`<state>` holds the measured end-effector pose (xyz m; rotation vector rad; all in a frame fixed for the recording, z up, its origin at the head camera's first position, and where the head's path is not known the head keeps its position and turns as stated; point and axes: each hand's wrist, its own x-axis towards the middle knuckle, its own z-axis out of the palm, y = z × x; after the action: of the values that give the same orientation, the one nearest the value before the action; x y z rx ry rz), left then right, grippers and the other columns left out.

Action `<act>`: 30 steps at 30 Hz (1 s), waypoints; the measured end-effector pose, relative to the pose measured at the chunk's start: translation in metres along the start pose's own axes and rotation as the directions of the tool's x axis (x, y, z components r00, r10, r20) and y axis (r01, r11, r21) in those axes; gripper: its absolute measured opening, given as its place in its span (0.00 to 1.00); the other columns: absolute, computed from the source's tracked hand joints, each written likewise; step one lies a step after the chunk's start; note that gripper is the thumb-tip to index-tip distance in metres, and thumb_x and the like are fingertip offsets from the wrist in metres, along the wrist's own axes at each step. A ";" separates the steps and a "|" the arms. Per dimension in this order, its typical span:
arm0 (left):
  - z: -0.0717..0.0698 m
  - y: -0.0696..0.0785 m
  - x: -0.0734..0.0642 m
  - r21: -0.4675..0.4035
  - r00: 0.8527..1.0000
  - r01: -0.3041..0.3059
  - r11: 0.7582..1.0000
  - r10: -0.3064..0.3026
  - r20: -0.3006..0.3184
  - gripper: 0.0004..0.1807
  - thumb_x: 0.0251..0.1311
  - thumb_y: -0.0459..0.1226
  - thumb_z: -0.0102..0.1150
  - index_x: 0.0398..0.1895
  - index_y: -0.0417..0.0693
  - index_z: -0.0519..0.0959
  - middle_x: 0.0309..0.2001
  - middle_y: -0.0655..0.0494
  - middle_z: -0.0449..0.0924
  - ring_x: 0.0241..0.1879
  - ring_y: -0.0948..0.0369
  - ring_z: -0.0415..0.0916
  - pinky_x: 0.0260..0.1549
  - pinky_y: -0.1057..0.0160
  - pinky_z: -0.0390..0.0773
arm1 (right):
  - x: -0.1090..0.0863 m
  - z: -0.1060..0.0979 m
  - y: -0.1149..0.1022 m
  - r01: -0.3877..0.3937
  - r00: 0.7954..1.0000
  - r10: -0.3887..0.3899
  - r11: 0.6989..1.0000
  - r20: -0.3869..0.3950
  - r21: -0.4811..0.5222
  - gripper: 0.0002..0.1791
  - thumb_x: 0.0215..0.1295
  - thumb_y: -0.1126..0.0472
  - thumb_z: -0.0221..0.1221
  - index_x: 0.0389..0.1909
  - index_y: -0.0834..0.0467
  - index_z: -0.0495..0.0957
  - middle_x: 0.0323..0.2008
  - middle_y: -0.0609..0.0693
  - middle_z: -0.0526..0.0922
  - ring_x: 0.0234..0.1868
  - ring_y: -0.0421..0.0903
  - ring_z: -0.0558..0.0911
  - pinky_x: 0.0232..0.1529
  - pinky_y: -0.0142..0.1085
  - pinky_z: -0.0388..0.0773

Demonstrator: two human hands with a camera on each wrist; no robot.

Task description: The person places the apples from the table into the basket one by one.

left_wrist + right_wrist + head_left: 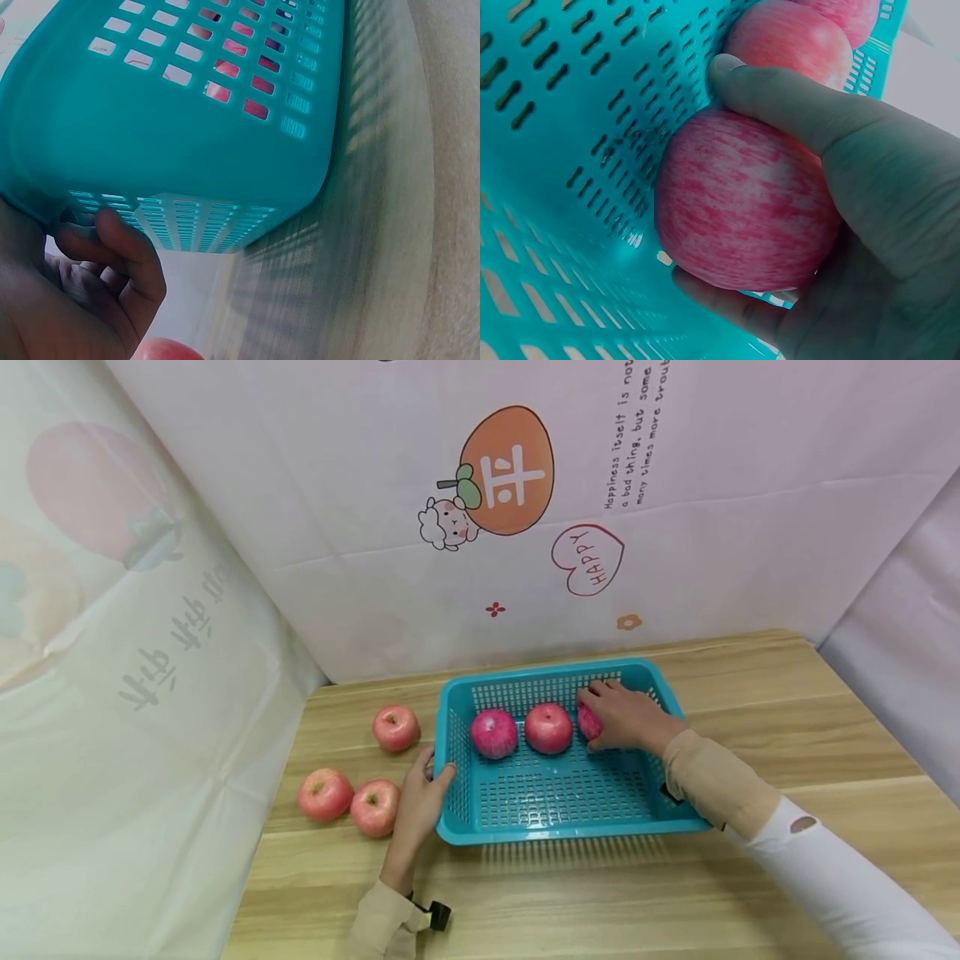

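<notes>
Apple point(746, 202) is clasped by right grip point(626, 717), thumb and fingers around it, at right end inside teal basket point(570, 835); basket's left end is held by left grip point(422, 793), fingers curled.

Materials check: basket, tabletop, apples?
Basket: almost certainly molded plastic, smooth satin finish; slotted walls and soft highlights point that way.
Tabletop: wood-look, low sheen, from the banded grain; laminate, veneer or solid wood, can't tell which.
Apples: look like real fruit, smooth skin with a slight gloss; streaked red coloring suggests it, but good fakes aren't ruled out.
</notes>
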<state>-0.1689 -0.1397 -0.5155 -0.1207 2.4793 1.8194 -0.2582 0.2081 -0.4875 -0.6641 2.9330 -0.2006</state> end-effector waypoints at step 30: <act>0.000 0.000 0.000 -0.020 1.000 -0.015 1.000 0.015 0.002 0.27 0.76 0.39 0.55 0.76 0.44 0.71 0.60 0.33 0.84 0.55 0.42 0.88 0.48 0.43 0.90 | -0.003 0.002 -0.004 0.024 1.000 -0.023 0.996 0.011 -0.084 0.48 0.58 0.39 0.77 0.72 0.63 0.73 0.71 0.67 0.73 0.69 0.70 0.75 0.61 0.65 0.81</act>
<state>-0.1684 -0.1397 -0.5157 -0.1019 2.4681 1.8495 -0.2536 0.2057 -0.4887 -0.7087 2.9390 -0.0762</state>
